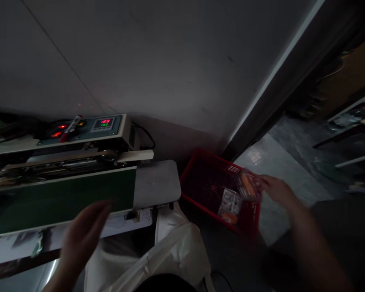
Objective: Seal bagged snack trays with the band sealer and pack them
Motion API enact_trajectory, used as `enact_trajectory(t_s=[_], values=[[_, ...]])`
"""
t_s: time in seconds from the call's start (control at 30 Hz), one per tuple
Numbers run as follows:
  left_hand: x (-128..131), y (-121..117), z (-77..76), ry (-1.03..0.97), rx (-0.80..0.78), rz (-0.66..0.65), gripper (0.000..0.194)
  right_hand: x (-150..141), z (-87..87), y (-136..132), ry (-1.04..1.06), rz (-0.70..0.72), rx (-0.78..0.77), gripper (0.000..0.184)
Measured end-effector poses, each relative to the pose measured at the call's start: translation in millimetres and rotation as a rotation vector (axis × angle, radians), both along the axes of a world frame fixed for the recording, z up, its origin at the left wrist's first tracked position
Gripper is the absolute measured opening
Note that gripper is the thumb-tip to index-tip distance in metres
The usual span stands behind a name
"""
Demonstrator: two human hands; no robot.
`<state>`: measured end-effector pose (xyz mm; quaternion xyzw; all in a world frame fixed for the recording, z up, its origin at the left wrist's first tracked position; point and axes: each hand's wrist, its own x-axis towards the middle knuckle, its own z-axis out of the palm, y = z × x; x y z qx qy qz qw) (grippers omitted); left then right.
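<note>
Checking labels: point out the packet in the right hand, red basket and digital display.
Packet point(248, 185), head view: orange middle.
Red basket point(207, 182), head view: bare inside floor.
Digital display point(105, 121), head view: red digits.

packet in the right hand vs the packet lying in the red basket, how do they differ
The held packet is gripped by the right hand; the lying packet has no hand on it.
The held packet shows a long orange streak near its middle, while the lying packet shows orange at its end nearest the camera.
Both show orange and shiny, pale areas.
</note>
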<state>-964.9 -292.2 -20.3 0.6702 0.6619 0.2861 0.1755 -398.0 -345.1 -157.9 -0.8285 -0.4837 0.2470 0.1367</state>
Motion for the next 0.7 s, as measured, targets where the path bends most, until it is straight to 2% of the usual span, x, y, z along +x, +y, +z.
enact_trajectory(t_s=[0.1, 0.13, 0.17, 0.2, 0.23, 0.27, 0.3, 0.37, 0.43, 0.47, 0.5, 0.57, 0.63, 0.7], values=[[79.9, 12.5, 27.6, -0.202, -0.132, -0.546, 0.038, 2.2, 112.2, -7.0, 0.245, 0.261, 0.088, 0.02], [107.0, 14.6, 35.9, -0.279, -0.094, -0.688, 0.049, -8.0, 146.5, -7.8, 0.304, 0.292, 0.094, 0.017], [132.1, 15.4, 43.1, -0.338, -0.102, -0.845, 0.069, -22.5, 176.6, -7.0, 0.385, 0.321, 0.1, 0.016], [153.7, 15.5, 48.8, -0.409, -0.078, -0.971, 0.087, -39.9, 201.1, -4.6, 0.48, 0.356, 0.104, 0.016], [170.5, 15.2, 52.8, -0.462, -0.08, -1.075, 0.094, -58.7, 218.9, -0.4, 0.563, 0.387, 0.11, 0.018], [181.7, 15.4, 54.8, -0.517, -0.114, -1.128, 0.092, -77.8, 229.5, 5.5, 0.641, 0.395, 0.146, 0.022], [186.9, 16.4, 54.5, -0.587, -0.166, -1.131, 0.085, -96.3, 232.9, 12.9, 0.713, 0.362, 0.221, 0.028], [180.1, 22.4, 47.4, -0.774, -0.304, -0.998, 0.07, -131.5, 220.0, 31.0, 0.868, 0.185, 0.438, 0.047], [156.4, 31.9, 33.4, -0.941, -0.393, -0.755, 0.06, -167.4, 188.0, 50.5, 1.05, 0.056, 0.574, 0.073], [141.6, 36.7, 25.1, -0.993, -0.407, -0.624, 0.057, -186.8, 167.8, 59.9, 1.136, 0.067, 0.569, 0.083], [126.5, 41.0, 16.5, -1.018, -0.412, -0.501, 0.055, -207.2, 146.7, 68.7, 1.197, 0.14, 0.519, 0.089], [99.8, 47.6, 0.7, -1.028, -0.405, -0.301, 0.054, -248.6, 106.1, 84.9, 1.26, 0.224, 0.469, 0.084], [80.5, 52.5, -11.2, -1.071, -0.387, -0.199, 0.059, -284.7, 73.2, 99.9, 1.212, 0.16, 0.563, 0.073], [67.3, 58.2, -18.5, -1.136, -0.379, -0.133, 0.062, -310.2, 51.3, 113.9, 1.101, 0.082, 0.701, 0.07]])
